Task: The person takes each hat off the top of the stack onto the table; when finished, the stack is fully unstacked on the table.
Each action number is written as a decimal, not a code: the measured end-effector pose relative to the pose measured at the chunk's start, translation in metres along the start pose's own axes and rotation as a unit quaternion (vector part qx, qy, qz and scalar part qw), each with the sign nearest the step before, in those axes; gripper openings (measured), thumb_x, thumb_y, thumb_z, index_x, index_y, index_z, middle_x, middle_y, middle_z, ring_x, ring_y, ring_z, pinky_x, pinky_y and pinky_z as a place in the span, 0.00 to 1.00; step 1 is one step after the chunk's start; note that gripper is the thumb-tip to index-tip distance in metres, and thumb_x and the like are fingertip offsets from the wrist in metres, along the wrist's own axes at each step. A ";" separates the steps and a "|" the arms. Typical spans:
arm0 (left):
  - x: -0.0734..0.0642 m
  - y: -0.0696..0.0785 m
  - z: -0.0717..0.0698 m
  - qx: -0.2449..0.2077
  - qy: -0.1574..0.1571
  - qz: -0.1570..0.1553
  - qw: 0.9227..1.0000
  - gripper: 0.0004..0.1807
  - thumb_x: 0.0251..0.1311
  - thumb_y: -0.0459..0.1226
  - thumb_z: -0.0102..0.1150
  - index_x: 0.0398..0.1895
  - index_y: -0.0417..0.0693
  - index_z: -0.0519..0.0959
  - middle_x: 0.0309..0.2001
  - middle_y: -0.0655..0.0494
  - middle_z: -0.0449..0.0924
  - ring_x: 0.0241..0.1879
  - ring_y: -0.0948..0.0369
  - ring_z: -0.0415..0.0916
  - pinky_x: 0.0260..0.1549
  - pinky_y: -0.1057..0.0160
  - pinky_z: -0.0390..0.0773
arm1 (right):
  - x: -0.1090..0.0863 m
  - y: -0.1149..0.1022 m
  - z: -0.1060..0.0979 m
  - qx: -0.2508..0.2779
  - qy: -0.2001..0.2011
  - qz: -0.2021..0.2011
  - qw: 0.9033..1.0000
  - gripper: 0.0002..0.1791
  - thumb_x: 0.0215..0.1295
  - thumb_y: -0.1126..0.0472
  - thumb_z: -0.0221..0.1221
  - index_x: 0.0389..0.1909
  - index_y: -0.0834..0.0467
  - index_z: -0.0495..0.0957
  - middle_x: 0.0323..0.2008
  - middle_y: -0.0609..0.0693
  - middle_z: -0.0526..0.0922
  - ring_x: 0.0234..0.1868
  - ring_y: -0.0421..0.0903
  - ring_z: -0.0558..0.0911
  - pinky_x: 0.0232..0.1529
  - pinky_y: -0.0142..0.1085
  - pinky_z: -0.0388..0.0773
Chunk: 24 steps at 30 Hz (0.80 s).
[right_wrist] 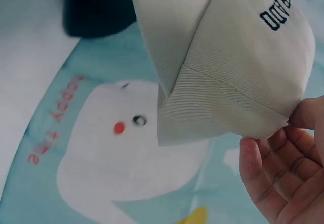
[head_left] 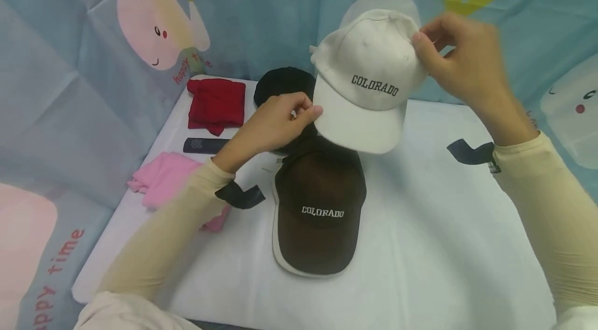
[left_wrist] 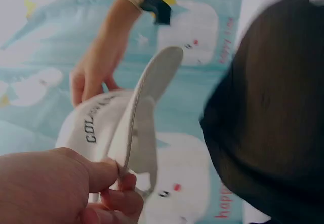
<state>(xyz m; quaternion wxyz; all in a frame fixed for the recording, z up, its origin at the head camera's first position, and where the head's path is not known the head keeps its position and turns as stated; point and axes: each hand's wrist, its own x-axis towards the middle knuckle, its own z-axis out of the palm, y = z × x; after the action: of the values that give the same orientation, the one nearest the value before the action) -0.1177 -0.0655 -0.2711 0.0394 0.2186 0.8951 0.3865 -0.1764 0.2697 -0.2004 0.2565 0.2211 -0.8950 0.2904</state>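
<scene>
A white baseball cap lettered COLORADO is held up above the far side of the table, its brim toward me. My left hand pinches the brim's left edge between thumb and fingers, plain in the left wrist view. At the crown's upper right, my right hand pinches the fabric, as the right wrist view also shows. Below, a brown cap, also lettered COLORADO, lies on the table with a pale edge showing under its brim. Behind my left hand sits a black cap, partly hidden.
At the table's left lie a folded red cloth, a dark flat strip and a pink cloth, partly behind my left arm. A blue patterned curtain hangs behind the white table.
</scene>
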 end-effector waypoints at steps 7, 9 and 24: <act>0.047 -0.030 -0.002 -0.031 -0.089 -0.043 0.995 0.17 0.77 0.52 0.58 0.41 0.50 0.83 0.39 0.49 0.73 0.43 0.54 0.71 0.38 0.54 0.72 | 0.018 0.022 0.020 -0.015 -0.061 0.061 0.996 0.21 0.74 0.46 0.58 0.47 0.59 0.85 0.36 0.36 0.81 0.31 0.31 0.78 0.31 0.29 0.71; 0.056 -0.037 0.002 -0.041 -0.111 -0.056 0.991 0.17 0.76 0.52 0.58 0.41 0.49 0.84 0.38 0.50 0.71 0.44 0.55 0.70 0.40 0.55 0.71 | 0.018 0.027 0.027 -0.023 -0.081 0.073 0.994 0.22 0.75 0.45 0.56 0.48 0.60 0.84 0.38 0.43 0.84 0.33 0.35 0.79 0.33 0.32 0.71; 0.084 -0.064 0.031 0.007 -0.233 -0.089 0.968 0.24 0.76 0.52 0.59 0.27 0.43 0.81 0.18 0.62 0.61 0.19 0.64 0.57 0.21 0.64 0.59 | -0.008 0.052 0.064 -0.049 -0.135 0.111 0.983 0.23 0.78 0.43 0.53 0.50 0.59 0.83 0.45 0.55 0.87 0.41 0.50 0.83 0.33 0.36 0.75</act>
<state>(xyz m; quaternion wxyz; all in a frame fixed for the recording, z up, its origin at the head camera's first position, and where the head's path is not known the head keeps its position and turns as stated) -0.2091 -0.0479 -0.3300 0.2791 0.2226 0.8798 0.3137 -0.2198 0.2686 -0.2709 0.1096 0.1453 -0.9534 0.2406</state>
